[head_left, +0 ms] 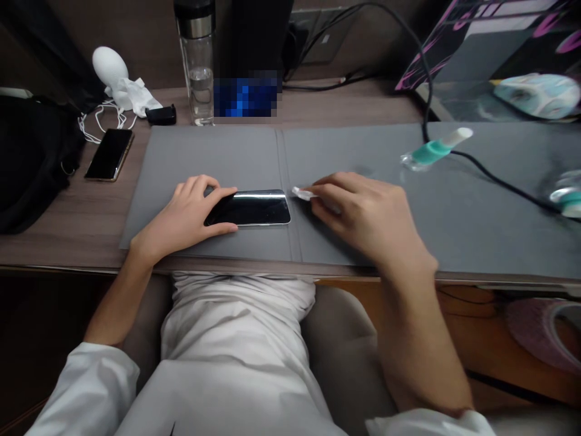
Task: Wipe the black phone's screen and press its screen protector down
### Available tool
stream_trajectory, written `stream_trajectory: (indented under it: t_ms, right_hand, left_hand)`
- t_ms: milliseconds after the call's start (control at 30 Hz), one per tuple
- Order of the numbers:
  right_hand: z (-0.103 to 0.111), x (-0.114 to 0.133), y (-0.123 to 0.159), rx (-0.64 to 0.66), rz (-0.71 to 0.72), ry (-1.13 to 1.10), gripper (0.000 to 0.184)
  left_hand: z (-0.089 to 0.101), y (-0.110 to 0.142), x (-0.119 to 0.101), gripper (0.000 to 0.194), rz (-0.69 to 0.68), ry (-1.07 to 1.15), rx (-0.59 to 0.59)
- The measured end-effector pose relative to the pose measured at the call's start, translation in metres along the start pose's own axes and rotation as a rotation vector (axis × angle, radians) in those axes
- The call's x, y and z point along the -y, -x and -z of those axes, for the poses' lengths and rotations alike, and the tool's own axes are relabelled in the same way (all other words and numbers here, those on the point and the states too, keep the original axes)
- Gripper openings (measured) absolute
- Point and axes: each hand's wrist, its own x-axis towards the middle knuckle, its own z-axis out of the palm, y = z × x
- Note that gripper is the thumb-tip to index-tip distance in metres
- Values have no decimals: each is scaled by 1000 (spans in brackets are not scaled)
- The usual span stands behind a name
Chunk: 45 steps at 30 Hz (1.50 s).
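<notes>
A black phone (pixel 254 208) lies flat on a grey desk mat (pixel 363 181), screen up. My left hand (pixel 188 215) grips its left end, thumb on the near edge and fingers on the far edge. My right hand (pixel 363 212) rests on the mat just right of the phone and pinches a small white wipe (pixel 302 193) between its fingertips. The wipe's tip is close to the phone's top right corner.
A second phone (pixel 109 154) lies at the left beside a black bag (pixel 31 157). A water bottle (pixel 198 66) stands at the back. A small teal-capped bottle (pixel 431 151) lies on the mat under a black cable (pixel 490 175). A laptop (pixel 490 42) sits back right.
</notes>
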Motion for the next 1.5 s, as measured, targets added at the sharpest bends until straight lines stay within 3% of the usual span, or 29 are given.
stream_trajectory:
  t_ms: [133,367,567,667,1100,1500]
  right_hand:
    - [6,21,1,-151,52,-61,30]
    - [9,55,8,48,233,-53,43]
    - [3,80,10,12,107,-11,39]
    - [-1,92,9,6,55,27,46]
    - [-22,64,-7,19,-12,-129,51]
    - [-8,81,4,-16,19,-66,46]
  left_hand:
    - [0,0,-1,68,-10,-15,0]
    - [-1,0,-1,69,-9,-13,-1]
    - [-2,0,-1,70,-14,-9,-7]
    - [-1,-1,-1,70,-13,-5,-5]
    - [-2,-1,-3,66,-14,-10,-8]
    - [-2,-1,-2,67,-7,1,-13]
